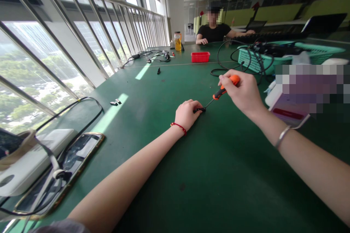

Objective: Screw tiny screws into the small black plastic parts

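Observation:
My right hand (243,91) is closed round the orange and black handle of a screwdriver (221,92). Its thin metal shaft slants down to the left, and the tip meets or nearly meets a small black part (201,109) on the green table (169,160). My left hand (188,112) pinches that part against the tabletop, with fingers covering some of it. The part's exact kind is too small to tell. A red string bracelet (179,128) circles my left wrist, and a silver bangle (282,136) my right.
A red tray (200,57) and a teal basket (254,62) with cables stand farther back. Small metal pieces (115,102) lie left. A phone (79,156) and white power strip (35,160) are near left. Across the table sits a person (214,32); a railing (93,7) runs along the left.

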`<state>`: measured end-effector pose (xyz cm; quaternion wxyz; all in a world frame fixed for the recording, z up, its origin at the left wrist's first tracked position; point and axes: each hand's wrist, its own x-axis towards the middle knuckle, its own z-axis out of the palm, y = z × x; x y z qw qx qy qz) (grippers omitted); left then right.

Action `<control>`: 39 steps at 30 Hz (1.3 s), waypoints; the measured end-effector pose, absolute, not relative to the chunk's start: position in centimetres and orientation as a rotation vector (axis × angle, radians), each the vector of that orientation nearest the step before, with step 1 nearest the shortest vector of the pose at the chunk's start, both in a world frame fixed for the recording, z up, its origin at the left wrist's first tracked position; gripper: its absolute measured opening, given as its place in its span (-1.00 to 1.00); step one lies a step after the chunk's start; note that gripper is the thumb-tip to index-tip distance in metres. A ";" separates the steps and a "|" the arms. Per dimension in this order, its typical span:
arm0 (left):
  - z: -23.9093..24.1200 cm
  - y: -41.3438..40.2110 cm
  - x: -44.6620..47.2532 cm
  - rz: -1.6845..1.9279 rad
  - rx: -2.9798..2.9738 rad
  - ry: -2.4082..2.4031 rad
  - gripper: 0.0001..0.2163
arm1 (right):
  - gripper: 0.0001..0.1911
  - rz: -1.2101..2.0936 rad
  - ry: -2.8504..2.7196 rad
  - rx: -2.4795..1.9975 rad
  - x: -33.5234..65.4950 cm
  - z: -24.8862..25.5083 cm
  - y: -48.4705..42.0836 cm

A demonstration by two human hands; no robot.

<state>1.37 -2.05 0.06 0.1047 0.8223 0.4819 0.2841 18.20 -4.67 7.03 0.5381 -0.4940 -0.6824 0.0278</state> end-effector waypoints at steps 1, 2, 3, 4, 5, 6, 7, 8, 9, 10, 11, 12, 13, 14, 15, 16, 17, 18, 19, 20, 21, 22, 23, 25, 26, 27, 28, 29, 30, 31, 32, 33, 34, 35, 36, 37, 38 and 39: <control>0.1 -2.0 1.4 0.839 2.425 1.420 -0.90 | -0.81 0.081 -1.621 -1.167 18.3 7.0 -4.6; 0.1 -2.0 1.4 0.838 2.425 1.420 -0.90 | -0.90 0.099 -1.617 -1.162 18.3 7.0 -4.6; 0.1 -2.0 1.4 0.836 2.426 1.420 -0.90 | -0.95 0.120 -1.612 -1.162 18.4 7.0 -4.5; 0.1 -2.0 1.4 0.833 2.426 1.420 -0.90 | -0.90 0.137 -1.607 -1.164 18.5 7.0 -4.5; 0.1 -2.0 1.4 0.831 2.427 1.420 -0.90 | -0.85 0.149 -1.603 -1.167 18.5 7.0 -4.4; 0.0 -2.0 1.4 0.831 2.429 1.419 -0.90 | -0.83 0.147 -1.598 -1.172 18.5 7.0 -4.4; 0.0 -2.0 1.4 0.832 2.431 1.418 -0.90 | -0.83 0.133 -1.591 -1.187 18.4 7.0 -4.4; 0.0 -2.0 1.4 0.834 2.432 1.417 -0.90 | -0.84 0.111 -1.579 -1.212 18.4 7.0 -4.4; 0.0 -2.1 1.4 0.836 2.432 1.417 -0.90 | -0.84 0.084 -1.564 -1.240 18.3 7.1 -4.5; 0.0 -2.1 1.4 0.836 2.431 1.419 -0.90 | -0.81 0.064 -1.556 -1.264 18.2 7.1 -4.5; 0.0 -2.1 1.4 0.833 2.428 1.423 -0.90 | -0.78 0.060 -1.559 -1.278 18.2 7.2 -4.5; 0.0 -2.1 1.4 0.829 2.425 1.426 -0.90 | -0.76 0.068 -1.570 -1.278 18.1 7.2 -4.5; 0.0 -2.1 1.4 0.825 2.423 1.427 -0.90 | -0.76 0.082 -1.585 -1.267 18.1 7.2 -4.5; 0.0 -2.1 1.4 0.823 2.422 1.427 -0.90 | -0.79 0.097 -1.598 -1.251 18.2 7.2 -4.5; 0.0 -2.1 1.4 0.823 2.421 1.427 -0.90 | -0.85 0.111 -1.606 -1.233 18.2 7.1 -4.4; 0.0 -2.1 1.4 0.824 2.421 1.426 -0.89 | -0.88 0.121 -1.608 -1.216 18.2 7.1 -4.4; 0.0 -2.1 1.4 0.826 2.422 1.424 -0.90 | -0.86 0.128 -1.607 -1.201 18.2 7.0 -4.3; 0.0 -2.1 1.4 0.828 2.424 1.424 -0.90 | -0.81 0.134 -1.608 -1.189 18.2 7.0 -4.3; 0.0 -2.1 1.4 0.829 2.426 1.424 -0.90 | -0.77 0.138 -1.609 -1.186 18.2 6.9 -4.3; 0.0 -2.1 1.4 0.831 2.429 1.421 -0.90 | -0.76 0.130 -1.609 -1.197 18.2 6.9 -4.3; 0.0 -2.1 1.4 0.832 2.434 1.416 -0.90 | -0.78 0.109 -1.604 -1.218 18.2 7.0 -4.4; 0.0 -2.1 1.3 0.833 2.436 1.414 -0.90 | -0.80 0.075 -1.594 -1.247 18.1 7.0 -4.5; 0.0 -2.1 1.3 0.831 2.438 1.414 -0.90 | -0.80 0.039 -1.581 -1.274 18.1 7.1 -4.6; 0.0 -2.1 1.3 0.825 2.436 1.421 -0.89 | -0.74 -0.001 -1.574 -1.297 18.0 7.2 -4.7; 0.0 -2.1 1.3 0.820 2.434 1.426 -0.89 | -0.72 0.002 -1.582 -1.293 18.0 7.2 -4.7; 0.0 -2.1 1.3 0.817 2.431 1.429 -0.89 | -0.72 0.013 -1.592 -1.285 18.0 7.2 -4.7; 0.0 -2.1 1.3 0.817 2.430 1.429 -0.89 | -0.75 0.026 -1.599 -1.274 18.0 7.2 -4.6; 0.0 -2.1 1.3 0.819 2.430 1.426 -0.89 | -0.81 0.039 -1.600 -1.257 18.1 7.2 -4.6; 0.0 -2.1 1.3 0.821 2.431 1.423 -0.89 | -0.87 0.055 -1.600 -1.236 18.1 7.1 -4.5; 0.0 -2.1 1.3 0.825 2.432 1.422 -0.90 | -0.87 0.076 -1.596 -1.208 18.1 7.0 -4.3; 0.0 -2.1 1.3 0.829 2.434 1.419 -0.90 | -0.80 0.102 -1.594 -1.181 18.2 6.9 -4.3; 0.0 -2.1 1.3 0.834 2.437 1.417 -0.90 | -0.73 0.130 -1.595 -1.159 18.2 6.8 -4.2; -0.1 -2.1 1.3 0.839 2.438 1.415 -0.90 | -0.67 0.150 -1.597 -1.151 18.1 6.8 -4.2; -0.1 -2.1 1.3 0.844 2.438 1.414 -0.90 | -0.65 0.155 -1.596 -1.158 18.1 6.7 -4.2; -0.1 -2.1 1.3 0.850 2.439 1.412 -0.90 | -0.65 0.138 -1.589 -1.181 18.0 6.7 -4.3; -0.1 -2.1 1.3 0.853 2.440 1.410 -0.90 | -0.67 0.102 -1.577 -1.212 17.9 6.8 -4.4; -0.1 -2.1 1.3 0.854 2.441 1.409 -0.90 | -0.70 0.058 -1.567 -1.243 17.8 6.9 -4.6; 0.0 -2.1 1.3 0.854 2.441 1.410 -0.90 | -0.73 0.014 -1.557 -1.270 17.7 6.9 -4.7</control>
